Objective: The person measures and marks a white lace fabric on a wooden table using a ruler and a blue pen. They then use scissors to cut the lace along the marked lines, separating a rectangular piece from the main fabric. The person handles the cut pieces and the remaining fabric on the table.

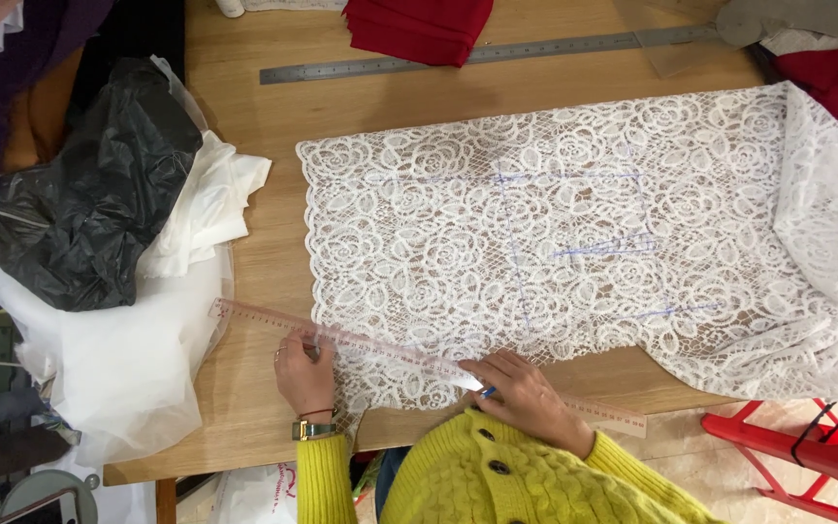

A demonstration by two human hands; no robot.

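Bare table [264,262] left of the lace [555,223] gives passage; black bag [89,194] crowds beyond.

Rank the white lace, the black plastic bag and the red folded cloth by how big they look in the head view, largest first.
1. White lace
2. Black plastic bag
3. Red folded cloth, though the frame's top edge cuts it off, so its full size is unsure.

Left hand [305,374] pins clear ruler [419,357] on white lace [574,233]; right hand [526,393] perhaps marks.
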